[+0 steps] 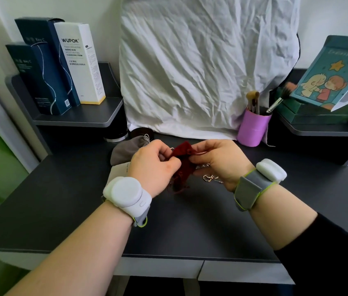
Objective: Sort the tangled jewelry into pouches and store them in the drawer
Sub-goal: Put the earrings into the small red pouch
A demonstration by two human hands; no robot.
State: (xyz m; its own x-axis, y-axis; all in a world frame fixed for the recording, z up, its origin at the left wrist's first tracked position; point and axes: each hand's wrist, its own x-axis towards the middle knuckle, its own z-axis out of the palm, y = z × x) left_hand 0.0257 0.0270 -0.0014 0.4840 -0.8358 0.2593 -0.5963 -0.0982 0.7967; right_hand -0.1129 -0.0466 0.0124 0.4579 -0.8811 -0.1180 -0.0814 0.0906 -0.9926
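A dark red drawstring pouch (182, 162) is held above the dark desk (62, 201) between both hands. My left hand (154, 167) pinches its left top edge. My right hand (222, 161) grips its right side, and red cords trail from both ends. Silver jewelry (209, 177), a tangle of chain and rings, hangs under my right palm; whether it rests on the desk I cannot tell. A grey pouch (126, 149) lies behind my left hand, with a white pouch or card (120, 170) partly hidden beside my left wrist. Two closed drawer fronts (241, 272) sit under the desk's front edge.
A crumpled white cloth (200, 67) covers something at the back. A pink brush cup (253, 128) stands at the right. Tall boxes (62, 67) fill the left shelf, and a picture box (329, 80) leans on the right shelf. A dark round jar (115, 133) sits back left.
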